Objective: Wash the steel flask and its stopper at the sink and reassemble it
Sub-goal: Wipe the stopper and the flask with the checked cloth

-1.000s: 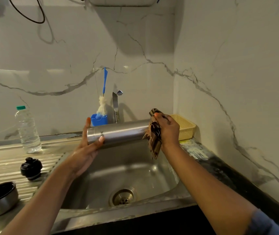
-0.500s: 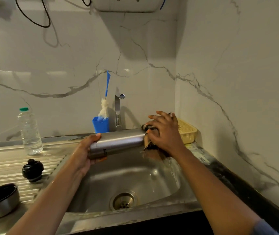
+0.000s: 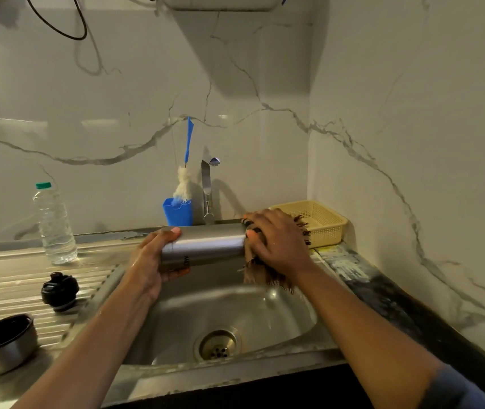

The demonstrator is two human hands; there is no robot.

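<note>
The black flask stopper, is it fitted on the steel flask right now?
No, the black stopper stands on the ribbed steel draining board, apart from the silver steel flask that the left hand grips.

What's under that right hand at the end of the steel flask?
A brown fringed cloth, which the right hand grips against the flask. The flask's end itself is covered and unseen.

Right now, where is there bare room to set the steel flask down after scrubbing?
The ribbed steel drainboard is bare left of the black round stopper, between the clear plastic bottle and the black-lined steel cup. The steel sink basin is bare around its drain. Crowded behind the sink: the blue plastic holder, chrome tap and yellow plastic basket.
</note>
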